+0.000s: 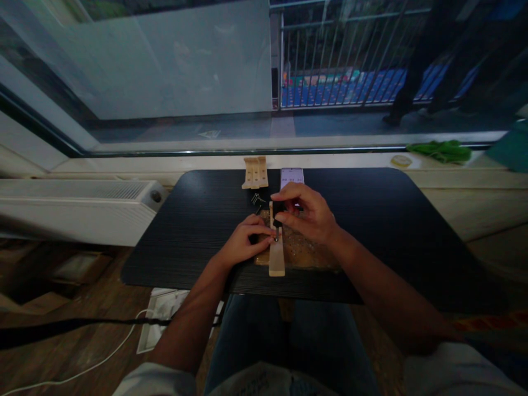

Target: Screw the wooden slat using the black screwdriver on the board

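A pale wooden piece [277, 263], long and narrow, lies lengthwise toward me across a brown, worn-looking board [307, 250]. My left hand [243, 239] is closed at its left side, thumb and fingertips pressed together near a small metal part on the wood. From the right, my right hand [307, 212] grips the black handle of a screwdriver [278, 216] between thumb and fingers. Its metal shaft points down and meets the wood by my left fingertips. Whether the left fingers also pinch a screw is too small to tell.
Beyond my hands, several joined pale wooden pieces with holes [255, 172] stand near a lit phone [292, 175]. Small dark metal parts [257, 199] lie on the black table [177, 231]. A radiator [78, 206] is at left; a windowsill [338, 162] with green leaves [443, 150] runs behind.
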`<state>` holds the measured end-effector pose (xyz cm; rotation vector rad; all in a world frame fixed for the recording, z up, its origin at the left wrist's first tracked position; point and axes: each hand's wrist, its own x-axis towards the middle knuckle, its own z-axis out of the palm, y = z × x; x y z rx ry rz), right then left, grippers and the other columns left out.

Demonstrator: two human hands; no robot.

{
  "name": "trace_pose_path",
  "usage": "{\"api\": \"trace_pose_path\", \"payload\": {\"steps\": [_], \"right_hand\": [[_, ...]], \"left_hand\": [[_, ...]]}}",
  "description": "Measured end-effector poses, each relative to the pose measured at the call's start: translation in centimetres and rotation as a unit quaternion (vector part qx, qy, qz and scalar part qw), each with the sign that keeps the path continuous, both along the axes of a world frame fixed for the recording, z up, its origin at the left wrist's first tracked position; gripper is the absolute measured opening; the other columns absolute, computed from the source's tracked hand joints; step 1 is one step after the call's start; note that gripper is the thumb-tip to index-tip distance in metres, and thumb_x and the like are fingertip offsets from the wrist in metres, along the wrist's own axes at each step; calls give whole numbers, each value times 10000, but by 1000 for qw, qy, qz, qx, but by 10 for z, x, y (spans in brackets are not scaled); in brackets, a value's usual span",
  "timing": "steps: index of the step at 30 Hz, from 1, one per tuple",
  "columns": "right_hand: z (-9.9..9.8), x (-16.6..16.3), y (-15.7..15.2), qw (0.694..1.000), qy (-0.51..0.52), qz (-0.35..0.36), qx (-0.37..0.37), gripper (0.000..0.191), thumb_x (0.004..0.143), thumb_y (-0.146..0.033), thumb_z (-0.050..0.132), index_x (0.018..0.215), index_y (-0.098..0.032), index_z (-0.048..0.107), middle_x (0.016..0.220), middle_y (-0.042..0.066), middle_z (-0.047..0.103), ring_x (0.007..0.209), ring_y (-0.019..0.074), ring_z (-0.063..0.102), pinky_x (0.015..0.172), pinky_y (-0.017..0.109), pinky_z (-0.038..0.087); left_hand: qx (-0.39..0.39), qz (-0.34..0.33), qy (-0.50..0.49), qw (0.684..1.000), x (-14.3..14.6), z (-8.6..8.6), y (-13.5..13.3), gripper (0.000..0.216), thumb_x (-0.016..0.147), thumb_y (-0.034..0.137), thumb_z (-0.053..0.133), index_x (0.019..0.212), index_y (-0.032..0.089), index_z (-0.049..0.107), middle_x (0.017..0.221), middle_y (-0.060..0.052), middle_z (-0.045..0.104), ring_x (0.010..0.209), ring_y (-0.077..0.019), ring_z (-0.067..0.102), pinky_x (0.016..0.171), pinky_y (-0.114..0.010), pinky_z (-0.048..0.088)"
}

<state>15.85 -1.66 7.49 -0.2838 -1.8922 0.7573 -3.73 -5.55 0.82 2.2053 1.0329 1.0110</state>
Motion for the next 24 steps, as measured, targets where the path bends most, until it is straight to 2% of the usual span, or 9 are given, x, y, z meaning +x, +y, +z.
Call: {"api": "trace_pose_path", "payload": {"steps": [4, 7, 9, 14, 18, 24], "right_hand": [[7, 9, 3, 993, -70, 81, -47, 238, 888, -230, 577, 1120, -175, 568, 990, 48, 634, 649, 61, 511, 562, 204, 428], [10, 14, 5, 979, -57, 160, -117, 224, 898, -197, 570, 1114, -169, 519, 1107, 80, 648, 882, 95, 634, 745, 242, 506], [11, 15, 6, 970, -47, 188, -148, 214, 902, -189, 567, 1103, -174, 495, 1120, 79, 653, 999, 115, 644, 824, 260, 511], [11, 15, 4, 967, -48, 181, -175, 217, 903, -228, 575, 1088, -178, 472, 1152, 96, 651, 914, 102, 660, 764, 238, 517], [8, 14, 3, 963, -39, 196, -182, 221, 916, -249, 559, 1093, -188, 441, 1207, 114, 624, 960, 122, 655, 803, 273, 517], [6, 12, 4, 965, -41, 205, -162, 238, 921, -225, 549, 1128, -185, 437, 1039, 52, 645, 855, 83, 638, 713, 217, 501]], "left_hand": [[2, 2, 9, 1000, 0, 1, 0, 162, 846, 287, 626, 892, 187, 746, 832, -60, 610, 846, -195, 552, 769, -341, 465], [3, -1, 8, 1000, 0, 2, 0, 175, 848, 307, 628, 892, 186, 746, 790, -49, 587, 816, -186, 542, 750, -328, 454], [3, 0, 6, 1000, 0, 3, -1, 183, 849, 317, 626, 898, 186, 744, 785, -45, 582, 810, -183, 541, 748, -324, 449], [4, -1, 5, 1000, 1, 5, -1, 170, 846, 306, 632, 889, 182, 741, 781, -41, 591, 797, -174, 533, 742, -313, 441], [3, 1, 4, 1000, 1, 5, -1, 171, 847, 316, 632, 887, 194, 744, 775, -38, 595, 793, -173, 528, 739, -312, 442], [4, -1, -3, 1000, 1, 3, 0, 172, 846, 319, 632, 889, 196, 745, 788, -39, 601, 793, -173, 532, 746, -317, 443]]}}
